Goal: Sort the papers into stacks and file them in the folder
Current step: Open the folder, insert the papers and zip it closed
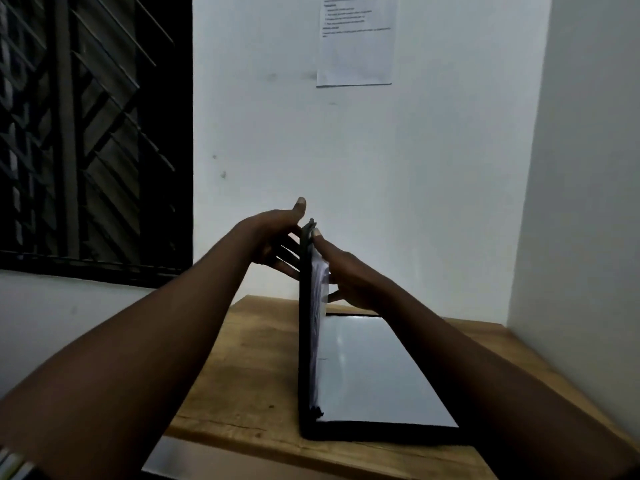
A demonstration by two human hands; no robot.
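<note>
Forearms reach in from the near edge. Wooden table (242, 358): bears black folder (374, 372), one cover flat, the other upright. Papers (317, 323): stacked on edge against the upright cover's inner face. Right hand (346, 275): fingers straight, pressing the papers. Left hand (273, 237): fingers spread, flat on the cover's outer face. Beyond: barred window (86, 133), printed sheet (356, 46) on the wall.

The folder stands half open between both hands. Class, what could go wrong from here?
The papers are only pressed against the upright cover of the folder by the right hand; easing off might let them fan out or slide. The left hand merely props that cover with straight fingers, so it could tip.
</note>
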